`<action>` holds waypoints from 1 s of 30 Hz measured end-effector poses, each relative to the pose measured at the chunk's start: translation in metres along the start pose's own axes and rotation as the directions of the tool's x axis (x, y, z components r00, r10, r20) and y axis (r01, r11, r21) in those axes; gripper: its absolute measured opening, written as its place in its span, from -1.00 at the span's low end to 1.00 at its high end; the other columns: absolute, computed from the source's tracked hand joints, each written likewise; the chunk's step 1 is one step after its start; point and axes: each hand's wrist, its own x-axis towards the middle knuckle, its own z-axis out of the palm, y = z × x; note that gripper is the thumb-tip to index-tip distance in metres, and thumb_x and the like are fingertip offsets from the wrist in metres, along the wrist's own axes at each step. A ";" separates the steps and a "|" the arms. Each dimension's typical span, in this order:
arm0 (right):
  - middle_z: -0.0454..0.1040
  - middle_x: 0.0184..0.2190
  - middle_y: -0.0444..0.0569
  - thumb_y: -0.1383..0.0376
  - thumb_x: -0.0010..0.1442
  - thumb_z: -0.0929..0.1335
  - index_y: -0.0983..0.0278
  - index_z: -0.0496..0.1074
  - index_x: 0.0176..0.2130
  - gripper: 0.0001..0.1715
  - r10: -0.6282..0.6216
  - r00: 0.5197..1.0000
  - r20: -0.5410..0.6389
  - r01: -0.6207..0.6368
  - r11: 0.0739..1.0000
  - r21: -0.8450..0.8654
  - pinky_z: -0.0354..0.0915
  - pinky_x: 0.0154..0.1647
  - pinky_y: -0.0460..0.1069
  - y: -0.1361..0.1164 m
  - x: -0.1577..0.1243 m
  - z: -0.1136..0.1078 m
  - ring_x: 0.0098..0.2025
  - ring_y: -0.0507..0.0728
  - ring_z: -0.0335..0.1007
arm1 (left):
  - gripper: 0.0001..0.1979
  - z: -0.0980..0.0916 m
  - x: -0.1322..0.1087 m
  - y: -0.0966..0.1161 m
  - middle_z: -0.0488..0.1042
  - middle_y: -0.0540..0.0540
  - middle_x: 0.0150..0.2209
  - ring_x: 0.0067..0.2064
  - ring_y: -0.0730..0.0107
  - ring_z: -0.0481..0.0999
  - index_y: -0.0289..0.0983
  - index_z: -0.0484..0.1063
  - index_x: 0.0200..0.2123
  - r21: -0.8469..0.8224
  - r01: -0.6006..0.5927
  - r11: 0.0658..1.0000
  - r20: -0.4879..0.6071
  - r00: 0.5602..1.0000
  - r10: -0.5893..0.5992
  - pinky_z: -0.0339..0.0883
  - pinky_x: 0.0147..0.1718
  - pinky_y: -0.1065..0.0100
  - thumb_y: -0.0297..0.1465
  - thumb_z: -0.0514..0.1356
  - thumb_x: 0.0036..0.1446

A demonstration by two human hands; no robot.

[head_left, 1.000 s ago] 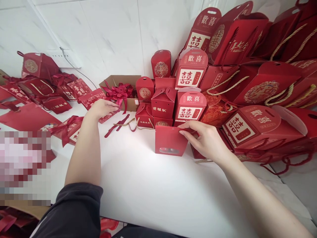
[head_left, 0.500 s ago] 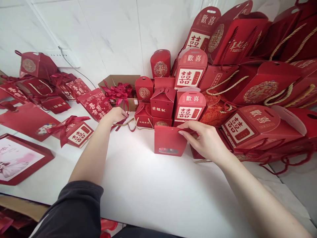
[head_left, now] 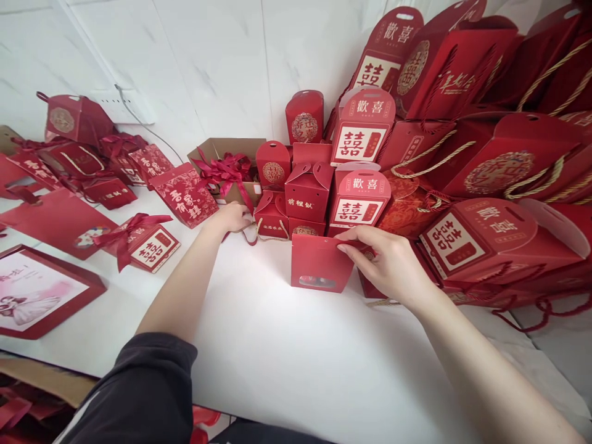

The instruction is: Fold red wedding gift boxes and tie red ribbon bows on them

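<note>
My right hand (head_left: 386, 256) pinches the upper right edge of a plain red gift box (head_left: 318, 258). It stands upright on the table, with a clear window low on its near face. My left hand (head_left: 235, 217) is stretched forward, fingers curled down on dark red ribbon (head_left: 252, 237) lying on the table. Its fingertips are partly hidden. Just behind it, a cardboard box (head_left: 213, 149) holds a heap of red ribbon bows (head_left: 229, 169). Right of the left hand is a small red box with a cord handle (head_left: 271, 217).
Stacked red gift boxes (head_left: 502, 163) with rope handles crowd the right side against the tiled wall (head_left: 208, 68). On the left lie more red boxes (head_left: 78, 117), a ribbon-tied box (head_left: 152, 246) and a picture-topped box (head_left: 41, 293). The white table (head_left: 277, 345) spreads in front.
The view has shifted slightly. My left hand has moved a little to the right, over the ribbon strands. My right hand keeps its pinch on the red gift box.
</note>
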 end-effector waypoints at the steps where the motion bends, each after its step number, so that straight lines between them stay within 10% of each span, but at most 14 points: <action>1: 0.59 -0.18 -0.04 0.31 0.30 0.31 0.21 0.47 -0.16 -0.86 0.001 1.000 0.003 -0.001 1.000 0.001 0.43 -0.18 0.03 0.000 0.000 0.000 -0.16 0.17 0.53 | -0.61 -0.005 -0.003 0.001 0.57 -0.20 -0.16 -0.07 0.11 0.53 -0.24 0.59 -0.14 -0.010 -0.008 1.000 -0.001 1.000 0.008 0.36 -0.11 0.37 -0.24 0.23 -0.05; 6: 0.59 -0.18 -0.04 0.30 0.30 0.32 0.22 0.47 -0.16 -0.86 0.014 1.000 0.009 -0.014 1.000 0.007 0.43 -0.19 0.03 -0.001 0.000 -0.001 -0.17 0.17 0.53 | -0.73 -0.022 -0.012 0.002 0.61 -0.10 -0.26 -0.23 0.25 0.57 -0.22 0.60 -0.26 -0.070 -0.034 0.997 -0.010 0.999 0.034 0.37 -0.24 0.41 -0.25 0.17 0.03; 17: 0.58 -0.16 -0.05 0.32 0.30 0.31 0.20 0.47 -0.13 -0.84 0.009 1.000 0.008 -0.009 1.000 -0.004 0.44 -0.21 0.03 -0.001 0.000 0.000 -0.16 0.17 0.53 | -0.80 0.015 0.004 0.005 0.62 -0.14 -0.32 -0.27 0.23 0.56 -0.27 0.59 -0.35 -0.159 -0.028 0.987 -0.069 0.997 0.017 0.36 -0.28 0.39 -0.36 0.26 -0.09; 24: 0.59 -0.16 0.00 0.30 0.32 0.29 0.20 0.48 -0.10 -0.81 -0.069 0.984 -0.165 0.039 0.983 -0.178 0.42 -0.07 0.14 0.012 0.001 0.011 -0.11 0.23 0.51 | -0.75 -0.051 -0.036 0.010 0.62 -0.13 -0.27 -0.25 0.27 0.58 -0.30 0.58 -0.28 -0.325 -0.022 0.945 -0.215 0.975 -0.051 0.44 -0.23 0.38 -0.27 0.28 0.00; 30: 0.55 -0.07 0.07 0.35 0.31 0.29 0.22 0.46 -0.02 -0.74 -0.110 0.969 -0.223 0.046 0.961 -0.272 0.36 0.00 0.24 0.014 0.005 0.011 -0.03 0.30 0.43 | -0.82 -0.099 -0.114 0.067 0.59 0.02 -0.39 -0.35 0.34 0.58 -0.17 0.56 -0.22 -0.389 -0.425 0.817 -0.547 0.821 0.167 0.46 -0.33 0.38 -0.25 0.26 0.14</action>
